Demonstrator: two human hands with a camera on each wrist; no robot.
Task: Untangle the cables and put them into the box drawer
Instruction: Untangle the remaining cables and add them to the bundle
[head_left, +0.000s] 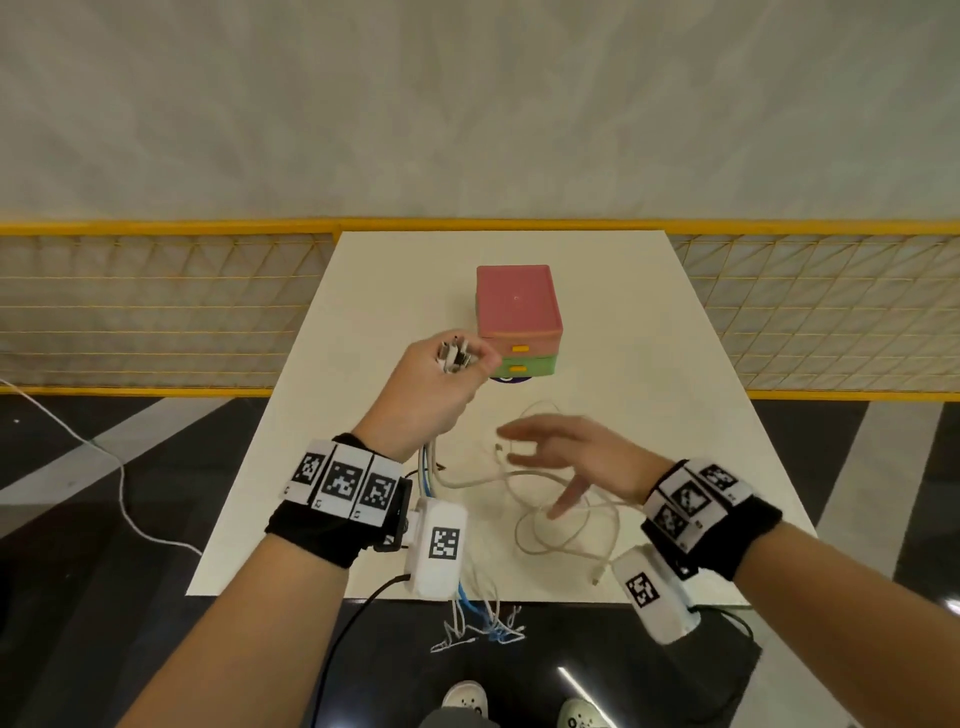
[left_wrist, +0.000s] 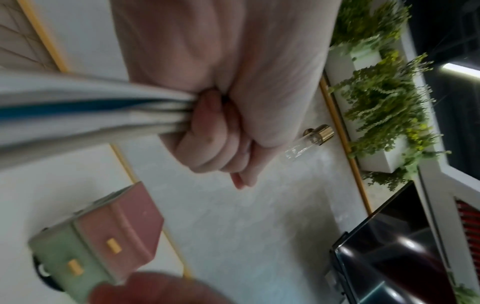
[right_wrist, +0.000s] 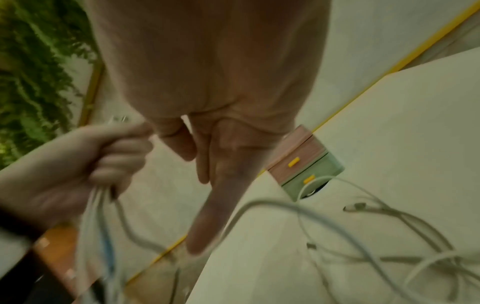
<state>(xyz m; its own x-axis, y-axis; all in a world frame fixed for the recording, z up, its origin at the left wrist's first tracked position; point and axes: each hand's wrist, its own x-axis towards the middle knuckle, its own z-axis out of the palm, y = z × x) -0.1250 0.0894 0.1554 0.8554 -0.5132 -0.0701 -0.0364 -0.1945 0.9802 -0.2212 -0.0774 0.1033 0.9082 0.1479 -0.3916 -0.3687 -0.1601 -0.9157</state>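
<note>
My left hand (head_left: 441, 384) is raised above the table and grips a bundle of white and blue cables (left_wrist: 91, 111); their plug ends (head_left: 454, 354) stick out of the top of the fist, and the cords hang down past the table's front edge. My right hand (head_left: 550, 457) hovers with straight fingers over the loose white cables (head_left: 561, 525) tangled on the table, holding nothing. The box with a pink drawer over a green drawer (head_left: 519, 319) stands behind both hands with both drawers closed, also in the right wrist view as the box (right_wrist: 306, 162).
The white table (head_left: 675, 389) has a near edge just below my wrists. A yellow mesh fence (head_left: 156, 312) runs behind it. A white cord (head_left: 104, 467) lies on the dark floor to the left. My shoes (head_left: 467, 701) show below the table.
</note>
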